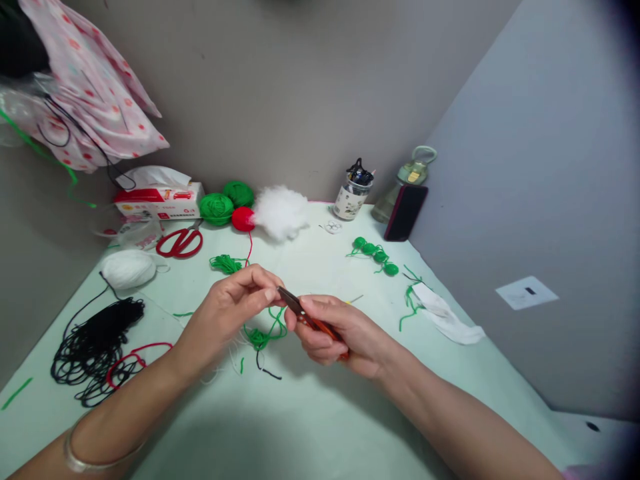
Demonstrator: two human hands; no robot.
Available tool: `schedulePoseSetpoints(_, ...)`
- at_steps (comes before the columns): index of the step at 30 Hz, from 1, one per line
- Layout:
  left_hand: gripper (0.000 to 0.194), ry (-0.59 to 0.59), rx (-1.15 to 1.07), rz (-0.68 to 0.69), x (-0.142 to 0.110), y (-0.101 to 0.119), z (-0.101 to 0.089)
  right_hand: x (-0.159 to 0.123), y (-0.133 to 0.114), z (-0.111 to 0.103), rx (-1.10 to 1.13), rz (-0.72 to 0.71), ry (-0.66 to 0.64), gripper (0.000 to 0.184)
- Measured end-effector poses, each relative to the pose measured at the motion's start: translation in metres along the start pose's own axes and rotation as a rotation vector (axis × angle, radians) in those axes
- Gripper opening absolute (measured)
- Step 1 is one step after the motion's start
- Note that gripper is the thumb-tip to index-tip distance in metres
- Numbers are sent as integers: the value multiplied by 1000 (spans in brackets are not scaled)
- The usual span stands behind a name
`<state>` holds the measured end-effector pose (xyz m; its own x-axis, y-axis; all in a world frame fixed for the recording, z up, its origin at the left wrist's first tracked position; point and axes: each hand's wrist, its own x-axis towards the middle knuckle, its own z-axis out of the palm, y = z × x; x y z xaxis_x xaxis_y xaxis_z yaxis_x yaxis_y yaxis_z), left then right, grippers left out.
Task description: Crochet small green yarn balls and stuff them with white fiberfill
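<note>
My right hand (327, 327) is wrapped round a small orange-handled tool (291, 301) with dark, tapered metal jaws; its exact kind, snips or pliers, I cannot tell. The tool's tip points left and meets the fingertips of my left hand (243, 297). Thumb and forefinger of that hand are pinched together, and whatever lies between them is too small or hidden. Below the hands is a loose tangle of green yarn (259, 339), with a short black yarn piece (270, 373) beside it.
Black yarn (95, 347), a white ball (129, 269) and red-handled scissors (180, 243) lie left. Green balls (217, 209), a red ball (243, 219), white stuffing (283, 213) and a tissue box (160, 200) are behind. At right are small green balls (374, 252), a phone (406, 213) and a bottle (395, 193).
</note>
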<state>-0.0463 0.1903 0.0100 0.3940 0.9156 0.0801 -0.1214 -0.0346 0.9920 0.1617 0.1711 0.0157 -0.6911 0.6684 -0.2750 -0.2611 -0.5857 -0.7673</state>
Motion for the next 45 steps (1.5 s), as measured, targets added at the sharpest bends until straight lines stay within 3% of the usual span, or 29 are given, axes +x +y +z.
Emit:
schedulePoseSetpoints(9, 22, -115, 101, -19, -1, 11, -3, -3, -7, 1, -267, -105, 153, 35)
schedulePoseSetpoints(18, 22, -56, 186, 19, -1, 9, 1, -1, -5, -6, -102, -33, 3, 33)
schedulePoseSetpoints(29, 20, 28, 249, 87, -2, 5, 1, -1, -4, -7, -21, 23, -42, 33)
schedulePoseSetpoints(45, 16, -8, 466, 307, 0, 3, -5, -2, -5, -9, 44, 76, -97, 33)
